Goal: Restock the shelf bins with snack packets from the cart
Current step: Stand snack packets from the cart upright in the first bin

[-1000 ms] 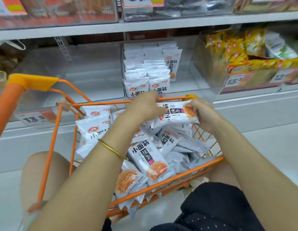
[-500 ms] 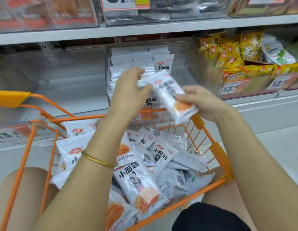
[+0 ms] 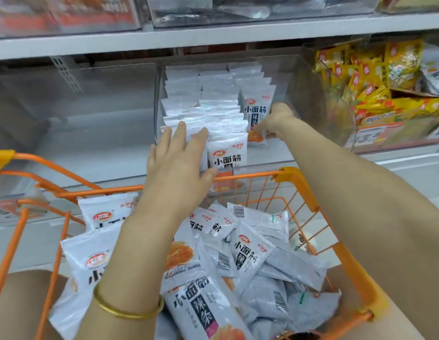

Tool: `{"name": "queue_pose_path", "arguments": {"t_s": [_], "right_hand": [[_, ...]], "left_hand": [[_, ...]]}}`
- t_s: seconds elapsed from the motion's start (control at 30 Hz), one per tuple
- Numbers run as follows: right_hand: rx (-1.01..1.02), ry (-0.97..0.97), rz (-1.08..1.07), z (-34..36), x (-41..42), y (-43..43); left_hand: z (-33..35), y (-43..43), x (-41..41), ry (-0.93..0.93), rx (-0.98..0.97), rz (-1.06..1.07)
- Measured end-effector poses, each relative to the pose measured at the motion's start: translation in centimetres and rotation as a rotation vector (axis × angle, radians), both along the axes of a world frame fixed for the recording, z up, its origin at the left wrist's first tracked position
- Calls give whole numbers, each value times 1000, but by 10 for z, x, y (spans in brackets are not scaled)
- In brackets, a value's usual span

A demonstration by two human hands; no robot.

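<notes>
A clear shelf bin (image 3: 290, 94) holds rows of upright white snack packets (image 3: 213, 104). My right hand (image 3: 274, 121) reaches into the bin and pinches the lower right corner of one white packet (image 3: 256, 111), which stands at the front of the right row. My left hand (image 3: 179, 158) is spread with straight fingers against the fronts of the left and middle rows, holding nothing. Below my arms, the orange wire cart (image 3: 299, 190) is piled with several more of the same packets (image 3: 247, 253).
An empty clear bin (image 3: 90, 114) lies to the left of the stocked one. A bin of yellow snack packs (image 3: 375, 77) with a price tag stands to the right. Another shelf (image 3: 213, 38) with bins runs overhead. My knees show beside the cart.
My right hand has carried the packet from above the cart into the bin's right row. My left hand let go of it and moved forward onto the front packets.
</notes>
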State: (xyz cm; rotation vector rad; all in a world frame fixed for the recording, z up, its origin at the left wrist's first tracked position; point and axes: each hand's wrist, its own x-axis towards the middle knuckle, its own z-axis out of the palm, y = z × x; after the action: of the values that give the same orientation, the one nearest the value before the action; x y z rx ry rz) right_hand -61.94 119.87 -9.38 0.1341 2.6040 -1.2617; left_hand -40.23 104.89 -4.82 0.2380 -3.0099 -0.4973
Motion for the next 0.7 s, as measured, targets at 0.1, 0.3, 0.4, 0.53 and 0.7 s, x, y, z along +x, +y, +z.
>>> {"name": "queue_pose_path", "arguments": {"t_s": [0.1, 0.3, 0.4, 0.53, 0.7], "right_hand": [[63, 58, 28, -7, -10, -8], [69, 199, -42, -15, -17, -17], [83, 169, -64, -17, -16, -16], [115, 146, -78, -15, -15, -13], [181, 215, -82, 12, 11, -8]], "left_hand": [[-1, -1, 0, 21, 19, 1], [-2, 0, 1, 55, 63, 4], [-2, 0, 2, 62, 77, 2], [1, 0, 5, 87, 91, 11], [4, 4, 10, 193, 131, 20]]}}
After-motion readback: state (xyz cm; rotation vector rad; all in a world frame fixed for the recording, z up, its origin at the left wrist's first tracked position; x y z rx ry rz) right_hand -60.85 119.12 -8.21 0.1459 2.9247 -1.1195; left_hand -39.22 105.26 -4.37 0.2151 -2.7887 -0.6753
